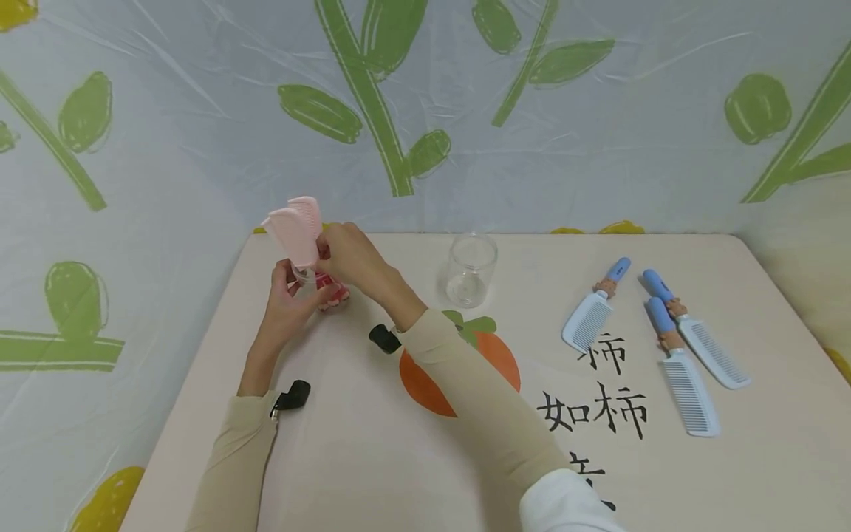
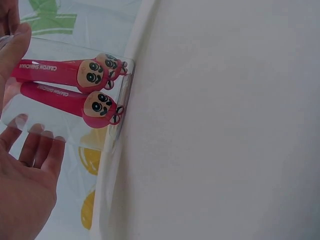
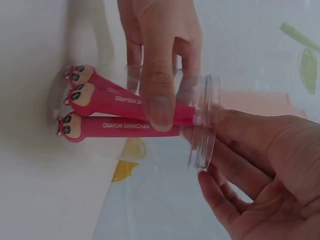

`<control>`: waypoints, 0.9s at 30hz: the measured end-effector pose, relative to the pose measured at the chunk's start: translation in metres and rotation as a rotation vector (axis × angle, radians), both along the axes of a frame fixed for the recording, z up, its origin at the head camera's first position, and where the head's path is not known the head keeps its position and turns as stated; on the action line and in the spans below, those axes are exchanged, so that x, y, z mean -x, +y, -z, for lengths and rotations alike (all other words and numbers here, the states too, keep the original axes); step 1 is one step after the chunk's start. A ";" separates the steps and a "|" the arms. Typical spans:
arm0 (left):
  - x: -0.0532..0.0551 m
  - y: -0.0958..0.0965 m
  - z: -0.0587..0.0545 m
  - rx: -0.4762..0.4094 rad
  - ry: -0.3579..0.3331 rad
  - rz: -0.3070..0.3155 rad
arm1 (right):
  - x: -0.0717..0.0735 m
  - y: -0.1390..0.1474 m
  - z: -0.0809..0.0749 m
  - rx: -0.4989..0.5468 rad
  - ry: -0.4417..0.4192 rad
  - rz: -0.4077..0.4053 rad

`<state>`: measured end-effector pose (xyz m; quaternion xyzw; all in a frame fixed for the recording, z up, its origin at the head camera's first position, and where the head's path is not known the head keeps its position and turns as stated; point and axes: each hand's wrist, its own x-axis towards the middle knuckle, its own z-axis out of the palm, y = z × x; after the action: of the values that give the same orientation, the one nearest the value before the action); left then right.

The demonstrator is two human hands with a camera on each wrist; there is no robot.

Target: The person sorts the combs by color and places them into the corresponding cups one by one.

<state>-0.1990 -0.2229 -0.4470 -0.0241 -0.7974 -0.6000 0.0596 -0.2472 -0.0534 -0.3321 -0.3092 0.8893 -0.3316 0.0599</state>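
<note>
Near the far left of the table, my left hand (image 1: 287, 307) grips a clear jar (image 3: 204, 145), its thumb across one side and its fingers on the other. Inside, three combs with red-pink handles (image 2: 55, 72) stand with their cartoon-face ends at the jar's base. The pale pink comb heads (image 1: 295, 229) stick up above the mouth in the head view. At that mouth, my right hand (image 1: 355, 255) pinches one pink comb just where it leaves the rim. The palm partly hides the pinched spot in the right wrist view.
A second clear jar (image 1: 470, 273) stands upright at the back middle of the table. To the right lie three blue combs (image 1: 588, 321), two of them side by side. An orange persimmon print and black characters mark the tabletop (image 1: 372, 458). A leaf-patterned cloth (image 1: 505, 170) hangs behind.
</note>
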 end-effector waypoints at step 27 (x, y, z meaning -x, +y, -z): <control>-0.002 0.000 0.000 -0.003 0.003 0.004 | -0.004 0.028 0.009 0.257 -0.103 -0.093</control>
<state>-0.1965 -0.2230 -0.4473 -0.0263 -0.7963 -0.6013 0.0598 -0.2431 -0.0257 -0.3409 -0.3376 0.8200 -0.4552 0.0807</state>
